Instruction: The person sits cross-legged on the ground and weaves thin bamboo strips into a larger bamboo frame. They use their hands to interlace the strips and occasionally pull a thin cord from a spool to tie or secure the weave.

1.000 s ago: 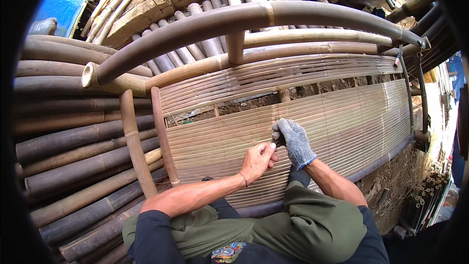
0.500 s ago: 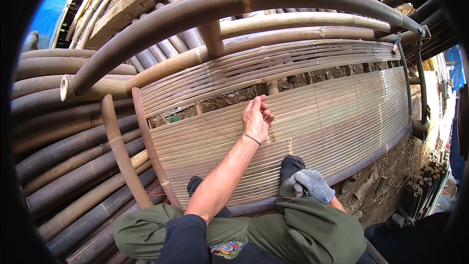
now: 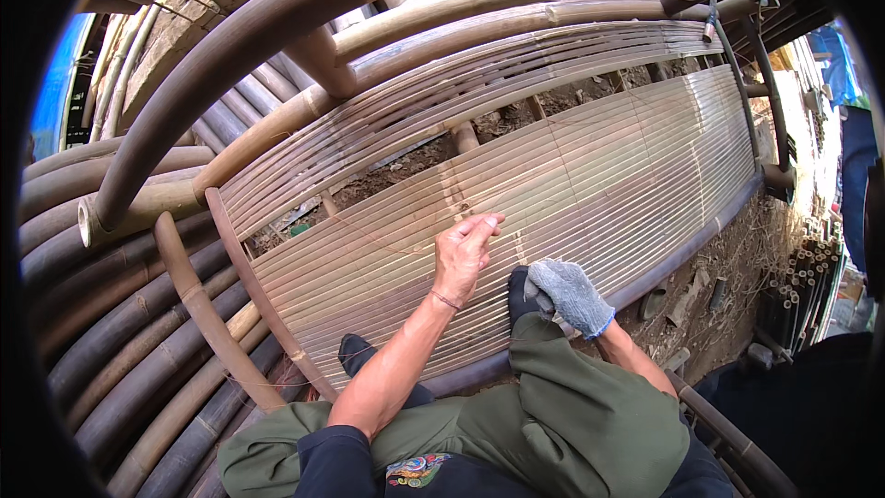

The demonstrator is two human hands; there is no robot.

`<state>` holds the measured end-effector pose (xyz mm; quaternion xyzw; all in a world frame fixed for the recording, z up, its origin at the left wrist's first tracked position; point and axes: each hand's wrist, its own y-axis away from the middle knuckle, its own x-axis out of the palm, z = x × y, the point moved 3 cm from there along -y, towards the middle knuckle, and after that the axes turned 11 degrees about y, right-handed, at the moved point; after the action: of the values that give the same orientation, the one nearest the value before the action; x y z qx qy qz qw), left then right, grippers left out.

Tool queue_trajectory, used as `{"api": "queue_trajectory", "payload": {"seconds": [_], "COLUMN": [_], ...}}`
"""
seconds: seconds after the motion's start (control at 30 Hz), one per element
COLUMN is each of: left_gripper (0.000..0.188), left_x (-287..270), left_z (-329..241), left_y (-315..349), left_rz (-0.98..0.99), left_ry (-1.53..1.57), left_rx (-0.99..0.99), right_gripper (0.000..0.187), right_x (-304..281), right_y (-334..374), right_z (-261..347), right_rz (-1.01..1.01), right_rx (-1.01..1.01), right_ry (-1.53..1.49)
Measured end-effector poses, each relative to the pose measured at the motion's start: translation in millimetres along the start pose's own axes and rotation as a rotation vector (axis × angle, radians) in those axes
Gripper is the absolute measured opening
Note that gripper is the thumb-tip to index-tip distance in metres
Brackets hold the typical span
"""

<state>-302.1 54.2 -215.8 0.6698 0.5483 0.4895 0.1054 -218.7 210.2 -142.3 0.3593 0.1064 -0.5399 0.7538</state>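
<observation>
My bare left hand (image 3: pixel 464 256) is over the middle of a slatted bamboo panel (image 3: pixel 599 189), thumb and fingers pinched together. A thin reddish strand like wire (image 3: pixel 392 247) curves over the slats to this hand. My right hand (image 3: pixel 569 297), in a grey knitted glove, is closed beside my right foot, close to the panel's near edge. Whatever lies inside the glove is hidden. The panel's pale slats run side by side, with thin dark strands crossing them, and a gap separates them from a narrower band of slats (image 3: pixel 406 134) farther back.
A thick curved bamboo pole (image 3: pixel 230 55) arches behind the panel. Dark bamboo poles (image 3: pixel 120 350) are stacked at left. A small tool (image 3: pixel 711 23) hangs at the panel's far right corner. Cut bamboo (image 3: pixel 807 267) lies in a bundle at right. My feet rest by the near edge.
My left hand has come back from the gap toward me, still pinched. My right hand has lifted slightly from my knee toward the slats. The whole view has shifted a little.
</observation>
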Motion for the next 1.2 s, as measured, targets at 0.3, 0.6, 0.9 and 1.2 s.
{"api": "queue_trajectory", "payload": {"seconds": [0.3, 0.6, 0.9, 1.2], "left_gripper": [0.030, 0.030, 0.030, 0.026], "left_x": [14.9, 24.6, 16.8, -0.1], "left_z": [10.1, 6.2, 11.1, 3.4], "left_y": [15.1, 20.9, 18.4, 8.6], "left_rz": [0.035, 0.011, 0.007, 0.022], "left_ry": [-0.081, -0.140, -0.149, -0.194], "left_rx": [-0.010, 0.085, 0.025, 0.225], "right_gripper": [0.038, 0.038, 0.043, 0.031], "right_x": [9.5, 24.3, 30.7, 25.2], "right_y": [-11.1, -11.3, -13.6, 0.0], "right_z": [10.8, 6.2, 10.0, 2.1], "right_rz": [0.203, 0.261, 0.279, 0.325], "right_rx": [0.467, 0.628, 0.645, 0.471], "right_ry": [-0.619, -0.772, -0.588, -0.633]}}
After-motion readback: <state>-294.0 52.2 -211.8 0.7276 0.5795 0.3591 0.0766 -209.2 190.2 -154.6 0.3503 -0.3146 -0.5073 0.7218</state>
